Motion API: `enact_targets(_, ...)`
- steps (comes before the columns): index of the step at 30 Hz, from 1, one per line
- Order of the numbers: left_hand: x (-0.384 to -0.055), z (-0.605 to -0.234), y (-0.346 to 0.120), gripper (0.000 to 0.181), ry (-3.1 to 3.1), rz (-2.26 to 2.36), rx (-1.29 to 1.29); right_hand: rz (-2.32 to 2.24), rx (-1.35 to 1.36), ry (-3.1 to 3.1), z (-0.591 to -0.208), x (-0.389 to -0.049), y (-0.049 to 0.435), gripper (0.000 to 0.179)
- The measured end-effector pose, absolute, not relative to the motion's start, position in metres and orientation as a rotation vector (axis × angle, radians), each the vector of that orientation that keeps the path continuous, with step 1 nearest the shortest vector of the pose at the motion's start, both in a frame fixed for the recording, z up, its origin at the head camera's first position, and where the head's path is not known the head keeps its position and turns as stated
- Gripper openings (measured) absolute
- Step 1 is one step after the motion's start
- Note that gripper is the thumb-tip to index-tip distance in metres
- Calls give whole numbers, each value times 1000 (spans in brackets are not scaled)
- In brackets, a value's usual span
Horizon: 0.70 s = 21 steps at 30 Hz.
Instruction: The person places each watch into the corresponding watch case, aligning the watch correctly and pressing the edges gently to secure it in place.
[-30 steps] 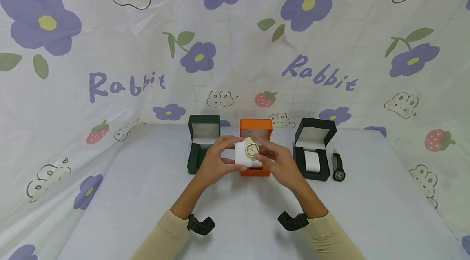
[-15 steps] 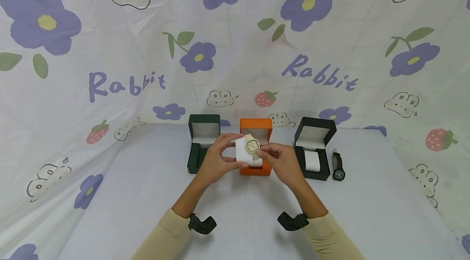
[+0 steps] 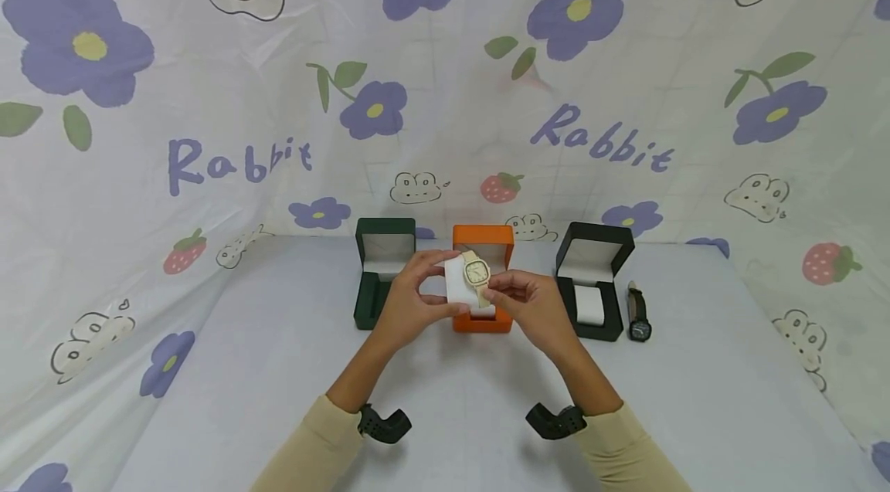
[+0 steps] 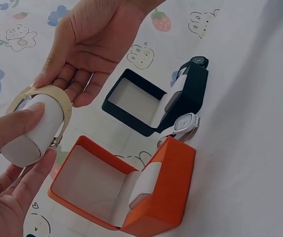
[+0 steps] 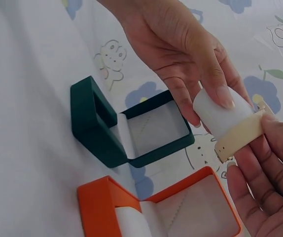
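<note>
My left hand (image 3: 406, 303) holds a white watch cushion (image 3: 456, 283) between thumb and fingers, raised above the table. A cream-strapped watch (image 3: 477, 271) with a squarish gold-rimmed face lies around the cushion's right end. The strap (image 4: 62, 98) loops loosely about it; whether it is buckled I cannot tell. With thumb and fingertips, my right hand (image 3: 538, 307) pinches the lower strap. In the right wrist view, small holes show near one end of the strap (image 5: 235, 143). Behind the hands, the orange watch box (image 3: 483, 326) stands with its lid up and a white cushion inside.
An opened green box (image 3: 366, 299) stands left, with no cushion visible in its slot. To the right is an opened black box (image 3: 612, 314) with a white cushion, and a dark watch (image 3: 640, 318) lies beside it. A white watch (image 4: 183, 123) appears between the orange and black boxes.
My right fingers have moved from spread beside the watch to pinching the lower strap. The watch face has risen slightly. My left hand keeps its hold on the cushion.
</note>
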<state>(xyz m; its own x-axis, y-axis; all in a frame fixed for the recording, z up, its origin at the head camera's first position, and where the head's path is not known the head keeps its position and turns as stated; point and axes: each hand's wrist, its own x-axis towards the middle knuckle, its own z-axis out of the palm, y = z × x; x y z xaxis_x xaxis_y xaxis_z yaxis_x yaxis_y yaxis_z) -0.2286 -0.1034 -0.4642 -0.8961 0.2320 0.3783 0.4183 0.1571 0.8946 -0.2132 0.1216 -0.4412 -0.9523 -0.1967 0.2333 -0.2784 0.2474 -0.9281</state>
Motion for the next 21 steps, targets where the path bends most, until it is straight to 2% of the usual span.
enact_targets(17, -230, -461, -104, 72, -2297, -1806, -694, 1821, 462, -2398, -439, -202, 117, 17)
enact_targets(19, -230, -460, -104, 72, -2299, -1806, -711, 1764, 508, -2401, -438, -202, 120, 21)
enact_targets(21, -230, -459, -105, 72, -2302, -1807, -734, 1715, 580, -2386, -438, -203, 124, 33)
